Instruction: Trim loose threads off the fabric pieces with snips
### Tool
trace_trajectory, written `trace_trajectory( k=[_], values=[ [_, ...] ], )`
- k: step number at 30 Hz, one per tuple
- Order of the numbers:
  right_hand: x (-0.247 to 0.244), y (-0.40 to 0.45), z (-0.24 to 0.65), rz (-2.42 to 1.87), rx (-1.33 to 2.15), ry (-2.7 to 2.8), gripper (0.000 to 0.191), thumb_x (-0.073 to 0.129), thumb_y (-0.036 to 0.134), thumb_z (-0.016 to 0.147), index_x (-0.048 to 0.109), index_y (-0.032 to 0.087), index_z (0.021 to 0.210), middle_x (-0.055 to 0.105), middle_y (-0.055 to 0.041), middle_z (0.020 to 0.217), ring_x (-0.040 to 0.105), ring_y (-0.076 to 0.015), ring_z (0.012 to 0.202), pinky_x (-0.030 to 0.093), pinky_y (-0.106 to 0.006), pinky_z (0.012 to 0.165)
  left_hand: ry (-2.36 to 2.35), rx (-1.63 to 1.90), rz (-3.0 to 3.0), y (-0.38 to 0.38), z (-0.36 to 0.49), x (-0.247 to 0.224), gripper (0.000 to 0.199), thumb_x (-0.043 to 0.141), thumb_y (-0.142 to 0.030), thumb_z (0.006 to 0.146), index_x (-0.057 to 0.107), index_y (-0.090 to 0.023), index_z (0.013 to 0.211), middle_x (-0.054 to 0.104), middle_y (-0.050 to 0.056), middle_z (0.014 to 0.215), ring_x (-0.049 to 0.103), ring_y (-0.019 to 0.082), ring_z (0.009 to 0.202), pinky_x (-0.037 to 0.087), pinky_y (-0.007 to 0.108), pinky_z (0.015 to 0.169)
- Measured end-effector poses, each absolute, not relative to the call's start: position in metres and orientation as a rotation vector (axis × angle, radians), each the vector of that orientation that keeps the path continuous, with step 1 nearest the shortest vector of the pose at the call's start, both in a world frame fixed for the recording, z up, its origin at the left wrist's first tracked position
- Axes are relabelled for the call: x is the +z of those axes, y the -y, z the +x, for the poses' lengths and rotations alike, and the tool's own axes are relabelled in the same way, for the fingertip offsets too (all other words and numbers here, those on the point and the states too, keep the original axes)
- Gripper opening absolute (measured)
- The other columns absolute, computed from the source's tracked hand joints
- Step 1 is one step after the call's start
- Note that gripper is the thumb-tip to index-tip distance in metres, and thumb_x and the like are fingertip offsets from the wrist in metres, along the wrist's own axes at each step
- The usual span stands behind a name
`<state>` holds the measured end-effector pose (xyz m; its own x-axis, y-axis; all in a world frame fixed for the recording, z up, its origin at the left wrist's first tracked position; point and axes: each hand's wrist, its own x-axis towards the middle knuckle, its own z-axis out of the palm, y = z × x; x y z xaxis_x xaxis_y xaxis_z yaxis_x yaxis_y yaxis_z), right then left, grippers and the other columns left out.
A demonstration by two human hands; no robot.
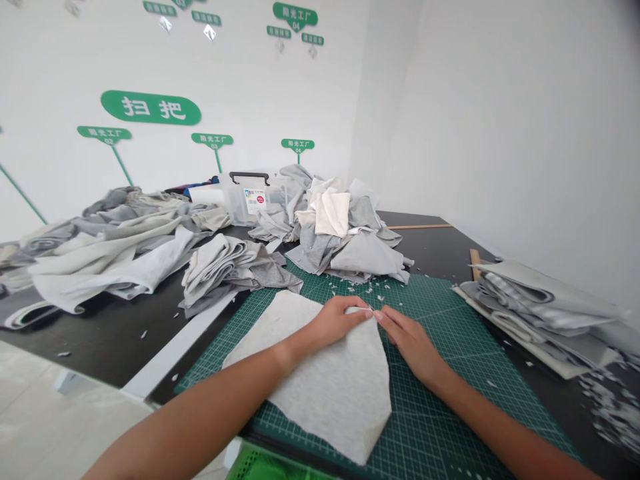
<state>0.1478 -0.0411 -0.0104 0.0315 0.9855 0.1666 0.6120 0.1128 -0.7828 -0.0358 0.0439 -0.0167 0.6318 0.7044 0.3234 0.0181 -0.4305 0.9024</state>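
Observation:
A flat piece of light grey marled fabric (pixel 313 377) lies on the green cutting mat (pixel 450 400), its corner pointing toward me. My left hand (pixel 337 321) rests on the fabric's upper edge, fingers gathered at the tip. My right hand (pixel 410 347) lies along the fabric's right edge, and its fingertips meet those of my left hand. A small pale bit of fabric or thread shows between the fingertips. Whether my right hand grips anything is hidden.
Heaped grey and cream fabric (pixel 345 233) stands behind the mat, with more (pixel 110 247) on the black table (pixel 105 340) at left. A clear plastic box (pixel 250 200) sits at the back. A stack of fabric pieces (pixel 540 310) and scattered scraps (pixel 613 410) lie at right.

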Motion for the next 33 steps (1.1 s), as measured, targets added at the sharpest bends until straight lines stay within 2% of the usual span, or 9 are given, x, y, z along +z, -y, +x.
trace_trajectory(
  k=[8,13,16,20,33],
  values=[
    [-0.016,0.037,0.150,-1.548,0.776,1.505,0.046,0.041,0.060,0.097,0.039,0.021,0.071,0.036,0.0048,0.062,0.035,-0.0121,0.058,0.027,-0.024,0.053,-0.595,0.875,1.881,-0.044,-0.035,-0.018,0.030,0.060,-0.043,0.089,0.072,-0.016,0.093,0.072,0.003,0.094,0.064,0.018,0.090,0.045,0.025,0.082],
    [-0.015,0.036,0.150,-1.502,0.783,1.558,0.044,0.045,0.058,0.096,0.049,0.020,0.074,0.041,0.0042,0.064,0.036,-0.0115,0.058,0.029,-0.023,0.053,-0.574,0.881,1.897,-0.042,-0.035,-0.016,0.029,0.058,-0.041,0.090,0.073,-0.017,0.096,0.073,0.004,0.099,0.065,0.019,0.094,0.046,0.026,0.086],
    [-0.015,0.035,0.152,-1.488,0.758,1.590,0.038,0.048,0.056,0.095,0.060,0.021,0.085,0.054,0.0026,0.072,0.046,-0.0129,0.063,0.036,-0.024,0.057,-0.558,0.900,1.887,-0.043,-0.035,-0.015,0.029,0.058,-0.040,0.091,0.073,-0.017,0.096,0.073,0.004,0.100,0.065,0.019,0.095,0.046,0.027,0.088],
    [-0.019,0.031,0.155,-1.448,0.704,1.633,0.030,0.057,0.051,0.091,0.065,0.023,0.097,0.067,0.0000,0.096,0.060,-0.0190,0.087,0.045,-0.028,0.076,-0.545,0.903,1.837,-0.046,-0.034,-0.016,0.028,0.059,-0.039,0.090,0.074,-0.016,0.095,0.073,0.005,0.098,0.064,0.019,0.094,0.046,0.027,0.087],
    [-0.021,0.030,0.154,-1.481,0.681,1.717,0.027,0.057,0.048,0.091,0.066,0.022,0.092,0.069,0.0007,0.091,0.060,-0.0202,0.087,0.044,-0.029,0.079,-0.569,0.879,1.781,-0.051,-0.036,-0.016,0.025,0.062,-0.037,0.087,0.074,-0.016,0.093,0.071,0.005,0.096,0.062,0.020,0.094,0.045,0.028,0.087]
  ],
)
